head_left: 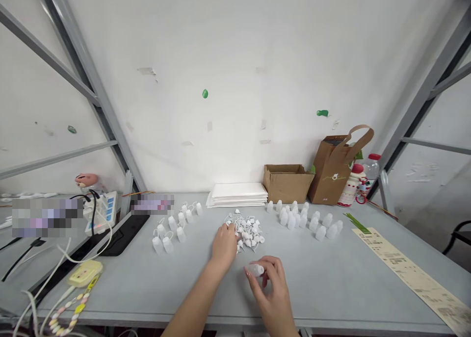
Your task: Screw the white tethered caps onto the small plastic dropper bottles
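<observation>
My right hand [270, 278] pinches a small translucent bottle [254, 269] lying sideways between thumb and fingers, low in the middle of the head view. Just beyond it, my left hand [225, 241] reaches to the left edge of a pile of small white caps [250, 230] with loops; its fingertips are bent among them, and what they hold, if anything, is hidden. On the left stand several bottles with looped caps [172, 223]. Several bottles without loops [292, 220] stand to the right of the pile.
Behind the pile lie stacked white sheets [237, 194], beside an open cardboard box [289, 185] and a brown bag [331, 175]. A long printed paper strip [408, 273] lies at right. A power strip [106, 212], cables and a yellow case [85, 273] are at left.
</observation>
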Tool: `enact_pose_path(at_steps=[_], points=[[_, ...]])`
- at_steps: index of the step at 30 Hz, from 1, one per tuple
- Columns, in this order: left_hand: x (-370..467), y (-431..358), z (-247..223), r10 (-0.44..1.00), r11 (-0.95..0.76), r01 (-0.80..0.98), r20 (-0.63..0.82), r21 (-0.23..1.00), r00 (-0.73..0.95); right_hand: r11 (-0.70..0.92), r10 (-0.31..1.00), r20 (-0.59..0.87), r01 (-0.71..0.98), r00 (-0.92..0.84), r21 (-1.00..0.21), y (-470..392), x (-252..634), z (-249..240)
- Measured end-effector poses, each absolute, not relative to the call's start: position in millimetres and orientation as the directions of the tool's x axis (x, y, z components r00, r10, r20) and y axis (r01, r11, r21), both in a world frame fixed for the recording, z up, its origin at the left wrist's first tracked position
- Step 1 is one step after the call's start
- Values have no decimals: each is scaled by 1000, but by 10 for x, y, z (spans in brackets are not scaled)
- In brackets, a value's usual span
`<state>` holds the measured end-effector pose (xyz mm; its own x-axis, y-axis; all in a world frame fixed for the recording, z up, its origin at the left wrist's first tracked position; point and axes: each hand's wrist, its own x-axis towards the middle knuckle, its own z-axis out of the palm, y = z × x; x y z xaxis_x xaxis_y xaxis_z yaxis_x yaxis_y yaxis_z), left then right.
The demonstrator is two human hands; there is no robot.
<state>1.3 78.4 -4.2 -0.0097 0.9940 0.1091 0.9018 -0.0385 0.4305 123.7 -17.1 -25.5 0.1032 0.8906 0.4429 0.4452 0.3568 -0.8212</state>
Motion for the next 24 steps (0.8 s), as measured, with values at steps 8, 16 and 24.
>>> enact_pose_path(at_steps=[8,16,24], points=[[-106,810,-52,995,36,826,56,562,-82,168,980,169,23,101,-986,-84,1257,-331],[-178,887,-133,992,123,643,-103,756,-69,154,984,157,43,80,-987,-75,1264,-374],[-157,861,-105,992,126,590,-90,797,-90,151,985,162,157,60,-976,-113,1259,-316]])
